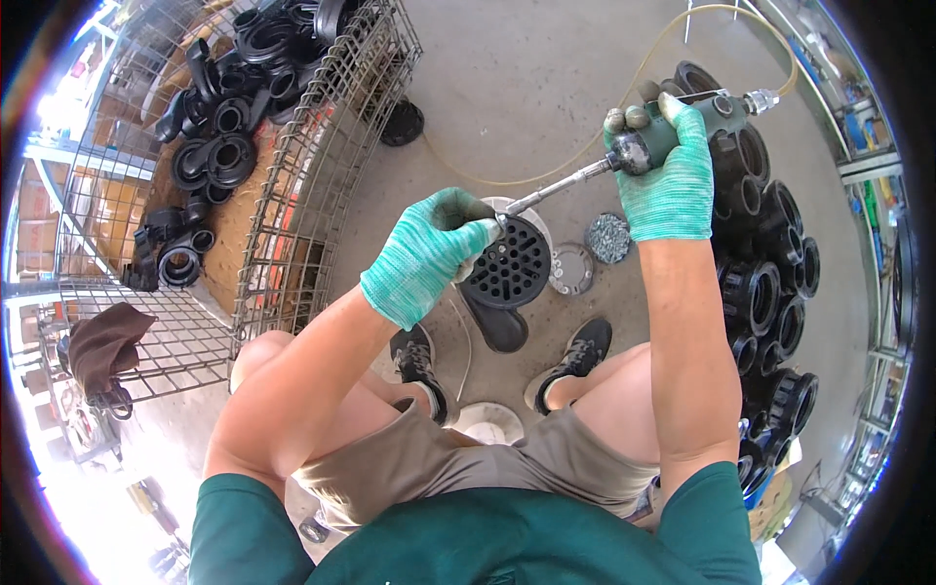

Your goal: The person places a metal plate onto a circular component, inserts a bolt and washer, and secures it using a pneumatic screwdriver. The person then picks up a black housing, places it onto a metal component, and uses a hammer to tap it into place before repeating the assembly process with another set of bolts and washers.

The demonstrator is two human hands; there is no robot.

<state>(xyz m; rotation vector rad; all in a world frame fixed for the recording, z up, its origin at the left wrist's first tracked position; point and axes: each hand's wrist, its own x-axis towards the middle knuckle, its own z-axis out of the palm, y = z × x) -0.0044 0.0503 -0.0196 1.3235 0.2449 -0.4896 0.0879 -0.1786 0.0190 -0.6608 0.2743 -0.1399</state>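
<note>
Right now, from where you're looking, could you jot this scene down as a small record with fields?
Left hand: green-gloved, at the driver's tip, beside the disc's rim; exact grip hidden
Right hand: green-gloved, wrapped around a green pneumatic screwdriver
Workpiece: round black perforated disc
Hose: yellow, looping from the screwdriver's rear
Left side: wire basket holding black fittings
Right side: heaped black ribbed fittings
Floor: round container of small grey pieces
</note>
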